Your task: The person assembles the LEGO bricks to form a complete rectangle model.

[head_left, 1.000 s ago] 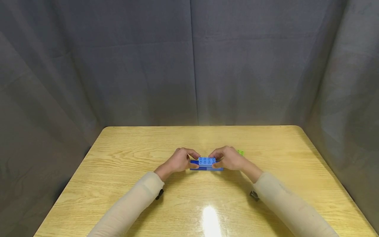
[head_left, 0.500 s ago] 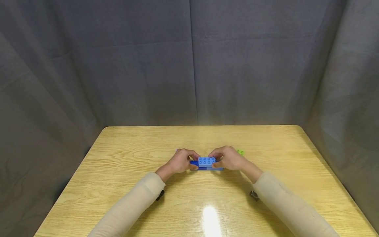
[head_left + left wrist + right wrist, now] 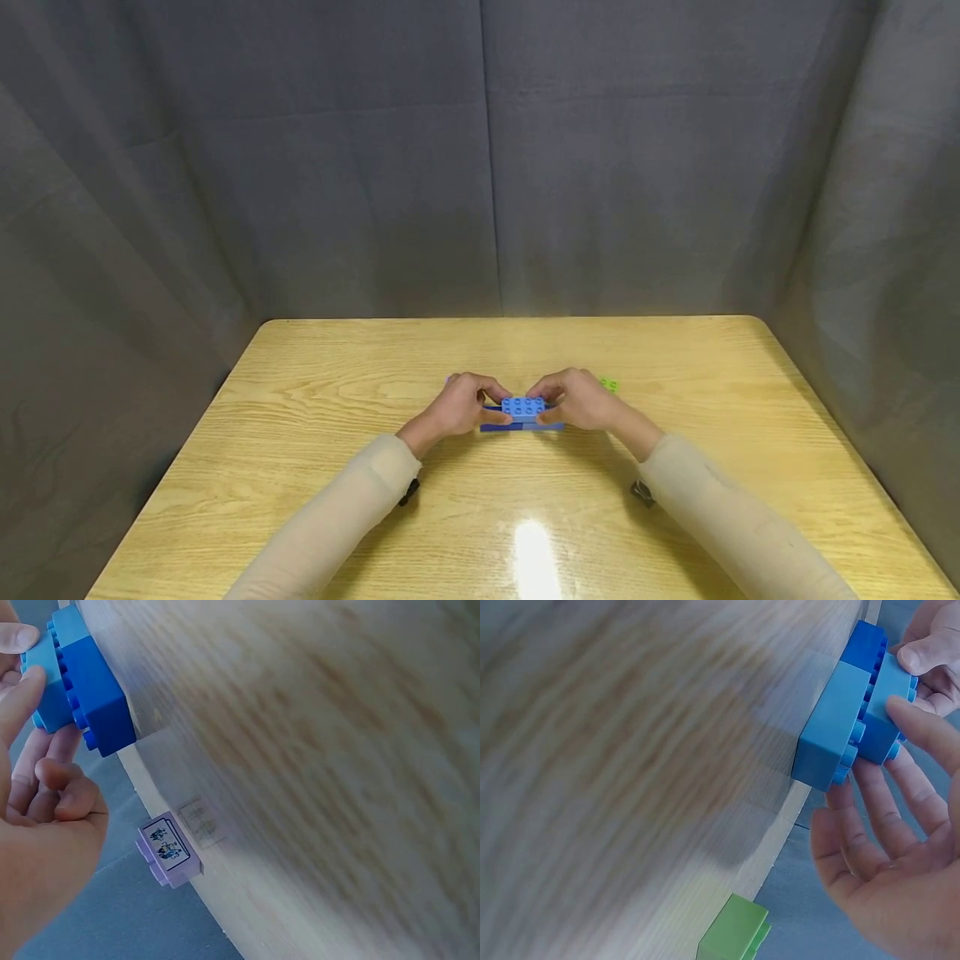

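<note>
A light blue toy building brick (image 3: 522,407) lies across two lower bricks set end to end. The lower left one is dark blue (image 3: 94,694); the lower right one is light blue (image 3: 829,724). Studs of the lower bricks show in a narrow gap beneath the upper brick in both wrist views. My left hand (image 3: 459,406) pinches the upper brick's left end, thumb in front and fingers behind. At its right end my right hand (image 3: 585,400) pinches the same brick in a like way.
A lilac brick (image 3: 169,850) with a printed picture stands beyond my left hand. Beyond my right hand is a green brick (image 3: 609,386). All rest on a wooden table (image 3: 337,367), with grey curtains (image 3: 375,167) behind and at the sides.
My left hand has shifted slightly right, its thumb now over the upper brick's front left end. The lilac brick has come into sight behind that hand. My right hand has hardly moved.
</note>
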A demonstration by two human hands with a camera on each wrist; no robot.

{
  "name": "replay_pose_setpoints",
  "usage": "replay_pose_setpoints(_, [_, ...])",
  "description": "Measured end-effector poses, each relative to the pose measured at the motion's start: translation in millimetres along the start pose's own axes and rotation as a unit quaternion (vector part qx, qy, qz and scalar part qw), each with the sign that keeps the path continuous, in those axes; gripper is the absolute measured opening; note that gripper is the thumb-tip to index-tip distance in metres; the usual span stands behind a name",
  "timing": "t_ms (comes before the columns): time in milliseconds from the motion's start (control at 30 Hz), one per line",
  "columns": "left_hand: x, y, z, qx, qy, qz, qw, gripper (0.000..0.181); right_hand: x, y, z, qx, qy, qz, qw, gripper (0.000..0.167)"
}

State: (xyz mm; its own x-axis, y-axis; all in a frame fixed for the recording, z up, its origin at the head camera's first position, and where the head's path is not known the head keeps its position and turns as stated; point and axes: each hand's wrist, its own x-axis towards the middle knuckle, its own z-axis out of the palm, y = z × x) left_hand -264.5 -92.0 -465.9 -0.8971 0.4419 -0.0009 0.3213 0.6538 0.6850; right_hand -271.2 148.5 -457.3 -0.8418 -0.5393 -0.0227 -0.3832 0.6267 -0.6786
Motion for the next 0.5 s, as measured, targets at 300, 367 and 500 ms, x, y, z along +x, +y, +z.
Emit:
replay_pose_setpoints(300, [-0.4, -2.4, 0.8, -0.003, 0.001, 0.009, 1.0000, 0.029, 0.4, -0.3, 1.0, -0.002, 0.001, 0.007, 1.0000, 0.030])
replay_pose_setpoints(367, [-0.3, -2.9, 1.1, -0.005, 0.002, 0.008, 1.0000, 0.028, 0.0, -1.3, 1.7, -0.004, 0.003, 0.007, 1.0000, 0.030])
replay_pose_setpoints(500, [-0.2, -2.9, 1.2, -0.013, 0.003, 0.010, 0.9999, 0.026, 0.6, -2.8, 2.5, -0.011, 0.008, 0.009, 0.9999, 0.029])
